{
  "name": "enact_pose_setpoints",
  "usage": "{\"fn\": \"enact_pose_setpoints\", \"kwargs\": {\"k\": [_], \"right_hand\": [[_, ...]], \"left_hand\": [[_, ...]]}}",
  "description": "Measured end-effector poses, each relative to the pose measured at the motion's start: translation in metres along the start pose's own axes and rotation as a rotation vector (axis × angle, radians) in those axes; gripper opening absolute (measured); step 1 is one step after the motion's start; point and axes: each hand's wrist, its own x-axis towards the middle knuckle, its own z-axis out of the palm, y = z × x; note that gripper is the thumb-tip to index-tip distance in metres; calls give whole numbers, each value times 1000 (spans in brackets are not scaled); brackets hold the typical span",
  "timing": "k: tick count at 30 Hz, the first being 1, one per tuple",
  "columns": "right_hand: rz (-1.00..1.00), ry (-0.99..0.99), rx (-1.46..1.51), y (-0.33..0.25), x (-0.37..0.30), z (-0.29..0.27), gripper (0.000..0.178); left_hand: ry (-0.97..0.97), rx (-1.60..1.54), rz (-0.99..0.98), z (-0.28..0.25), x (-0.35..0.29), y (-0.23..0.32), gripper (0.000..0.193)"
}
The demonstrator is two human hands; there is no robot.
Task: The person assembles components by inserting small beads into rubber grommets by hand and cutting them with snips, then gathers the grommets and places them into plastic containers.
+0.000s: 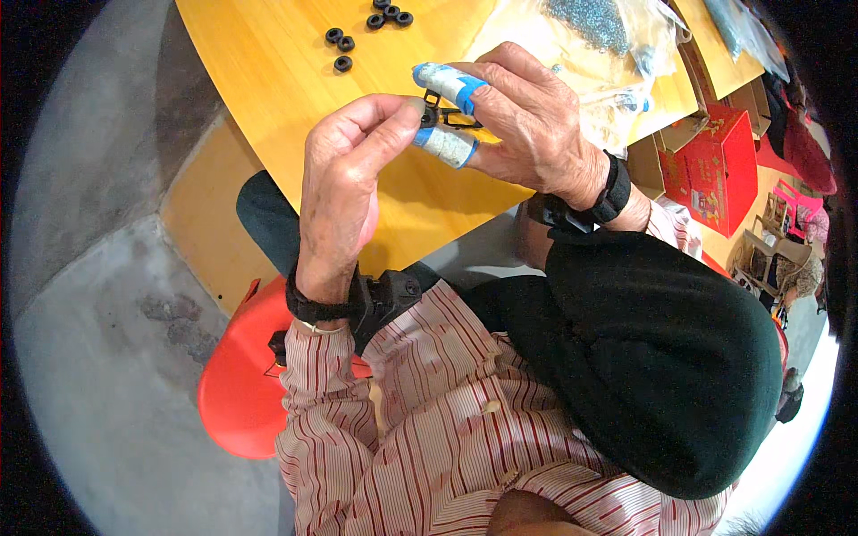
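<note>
A head-worn fisheye looks down from nearby.

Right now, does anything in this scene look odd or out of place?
One thing: blue-and-white wrapping covers the thumb and a finger of the right hand, which looks odd because the fingers visible on the left hand are bare. Otherwise, nothing clearly stands out.

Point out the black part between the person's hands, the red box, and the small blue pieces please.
Black part [449, 115]: head view, on its middle section.
Red box [731, 165]: head view, on its printed side.
Small blue pieces [592, 24]: head view, on the pile's middle.
</note>
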Motion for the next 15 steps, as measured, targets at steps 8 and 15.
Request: {"fn": "enact_pose_setpoints", "kwargs": {"k": [8, 15], "right_hand": [[51, 28, -10, -1, -4, 8, 43], [54, 10, 8, 1, -5, 8, 43]], "left_hand": [[61, -19, 24, 5, 1, -10, 24], [57, -20, 17, 7, 1, -14, 26]]}}
